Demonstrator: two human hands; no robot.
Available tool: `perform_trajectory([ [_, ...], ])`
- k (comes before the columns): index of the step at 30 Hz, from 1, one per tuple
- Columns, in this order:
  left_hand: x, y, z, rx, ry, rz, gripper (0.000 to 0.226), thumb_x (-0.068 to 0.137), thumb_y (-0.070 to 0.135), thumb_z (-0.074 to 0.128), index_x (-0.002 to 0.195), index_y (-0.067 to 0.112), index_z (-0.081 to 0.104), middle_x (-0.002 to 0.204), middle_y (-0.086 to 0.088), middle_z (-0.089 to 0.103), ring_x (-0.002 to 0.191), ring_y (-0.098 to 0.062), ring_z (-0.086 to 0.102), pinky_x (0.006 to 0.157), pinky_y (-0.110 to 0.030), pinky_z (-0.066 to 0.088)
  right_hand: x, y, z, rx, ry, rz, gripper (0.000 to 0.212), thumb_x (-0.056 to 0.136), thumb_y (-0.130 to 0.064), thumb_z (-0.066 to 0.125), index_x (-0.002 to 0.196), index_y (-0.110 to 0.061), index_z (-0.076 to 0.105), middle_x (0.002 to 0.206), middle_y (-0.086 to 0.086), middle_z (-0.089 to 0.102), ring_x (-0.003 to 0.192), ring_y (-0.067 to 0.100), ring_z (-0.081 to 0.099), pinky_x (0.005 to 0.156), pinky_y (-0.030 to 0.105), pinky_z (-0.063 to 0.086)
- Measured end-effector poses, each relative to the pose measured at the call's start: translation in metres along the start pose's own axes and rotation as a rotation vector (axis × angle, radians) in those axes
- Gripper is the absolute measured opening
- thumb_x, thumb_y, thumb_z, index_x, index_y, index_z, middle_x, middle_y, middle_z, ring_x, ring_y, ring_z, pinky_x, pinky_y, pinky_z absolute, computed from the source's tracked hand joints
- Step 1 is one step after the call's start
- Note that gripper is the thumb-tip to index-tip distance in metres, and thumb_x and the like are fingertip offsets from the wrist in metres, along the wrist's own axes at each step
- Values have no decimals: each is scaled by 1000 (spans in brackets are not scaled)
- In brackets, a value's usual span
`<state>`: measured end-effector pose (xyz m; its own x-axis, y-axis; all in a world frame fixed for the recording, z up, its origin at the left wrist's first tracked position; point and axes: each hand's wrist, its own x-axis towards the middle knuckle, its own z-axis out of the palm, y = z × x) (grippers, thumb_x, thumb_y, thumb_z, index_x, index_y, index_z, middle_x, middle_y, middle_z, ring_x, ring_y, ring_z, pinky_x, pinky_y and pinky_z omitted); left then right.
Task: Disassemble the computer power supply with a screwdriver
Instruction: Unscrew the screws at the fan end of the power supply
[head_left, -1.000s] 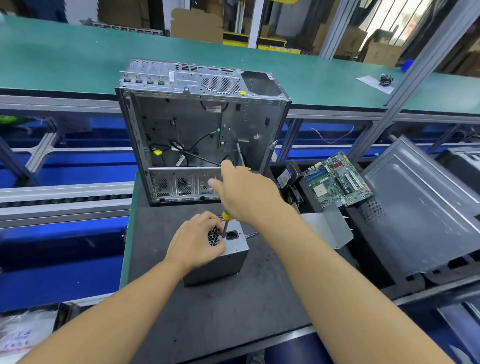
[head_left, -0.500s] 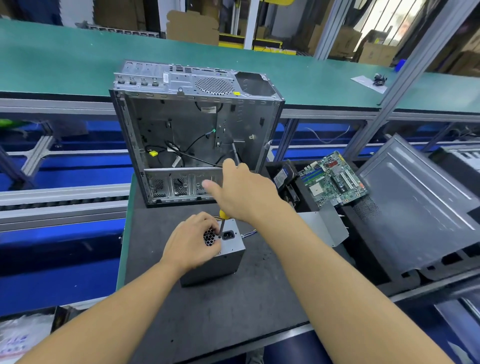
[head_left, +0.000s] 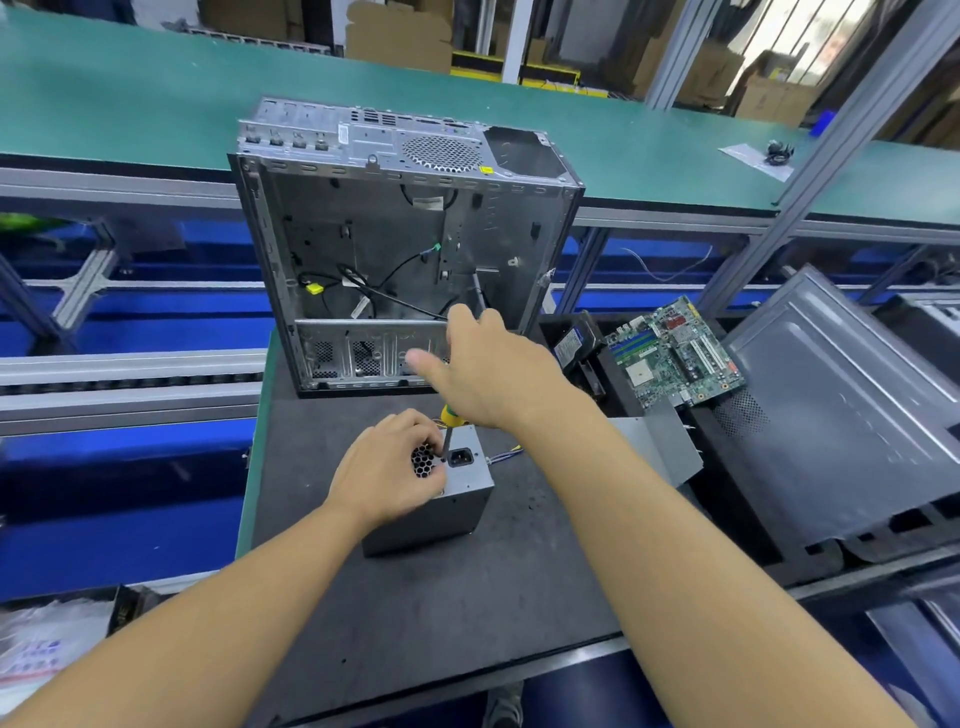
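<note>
Screwdriver (head_left: 447, 437) stays seated atop power supply (head_left: 457, 501).
Right hand (head_left: 493, 379) grip holds its handle; left hand (head_left: 389, 462) steadies, gripping the top: unscrewing likely continues.

Matt grey metal PSU (head_left: 457, 506), bare steel case (head_left: 363, 228), dull blk mat (head_left: 415, 623).

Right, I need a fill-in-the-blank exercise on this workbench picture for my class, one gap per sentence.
The right hand grips a screwdriver with a ____ handle.
The left hand holds the power supply, and the screwdriver points ____ at it.
The open case stands ____ the power supply.
The motherboard lies to the case's ____.
Missing words: yellow; down; behind; right.
</note>
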<state>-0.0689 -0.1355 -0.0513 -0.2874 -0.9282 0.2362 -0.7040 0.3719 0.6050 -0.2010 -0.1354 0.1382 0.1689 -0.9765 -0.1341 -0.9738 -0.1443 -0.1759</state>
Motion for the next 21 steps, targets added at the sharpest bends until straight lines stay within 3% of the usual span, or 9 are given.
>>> perform_trajectory([
  [2, -1, 0, 0, 2, 3, 0, 13, 71, 42, 53, 81, 36, 60, 97, 24, 56, 91, -3, 54, 82, -35, 50, 1, -1, 1, -4, 15, 6, 41, 102, -53, 36, 113, -14, 37, 105, 7, 43, 81, 33, 50, 67, 41, 41],
  [6, 0, -1, 2, 19, 13, -7, 13, 71, 42, 54, 81, 36, 60, 97, 26, 55, 90, -2, 53, 80, -32, 49, 3, 0, 0, 117, -50, -74, 15, 100, -20, 46, 111, -12, 39, 114, 12, 46, 89, 34, 52, 72, 39, 42],
  [9, -1, -1, 1, 30, 15, -8, 11, 70, 41, 55, 80, 37, 58, 95, 26, 54, 87, -1, 51, 75, -29, 46, 2, 0, -6, 170, -171, -114, 25, 89, -7, 48, 110, -18, 41, 111, 3, 39, 99, 28, 39, 73, 36, 33],
  [12, -1, 0, 1, 36, 8, -9, 8, 69, 41, 55, 76, 41, 51, 95, 26, 54, 86, -1, 48, 71, -24, 38, 0, 0, -4, 147, -169, -111, 24, 89, -15, 52, 110, -19, 42, 113, 3, 40, 91, 28, 46, 70, 38, 39],
  [16, -1, 1, -1, 14, -1, 7, 8, 70, 43, 54, 77, 42, 51, 95, 26, 55, 87, -1, 51, 73, -23, 41, 2, -4, 2, 13, -24, -63, 35, 100, -50, 42, 110, -17, 42, 104, 2, 48, 84, 31, 56, 71, 40, 44],
  [21, -1, 1, 0, 23, 9, -15, 9, 69, 42, 53, 77, 39, 55, 93, 28, 54, 85, -1, 50, 70, -18, 37, 7, -6, 2, 107, -60, -160, 11, 99, -18, 45, 108, -11, 43, 102, 8, 50, 74, 27, 50, 64, 36, 40],
])
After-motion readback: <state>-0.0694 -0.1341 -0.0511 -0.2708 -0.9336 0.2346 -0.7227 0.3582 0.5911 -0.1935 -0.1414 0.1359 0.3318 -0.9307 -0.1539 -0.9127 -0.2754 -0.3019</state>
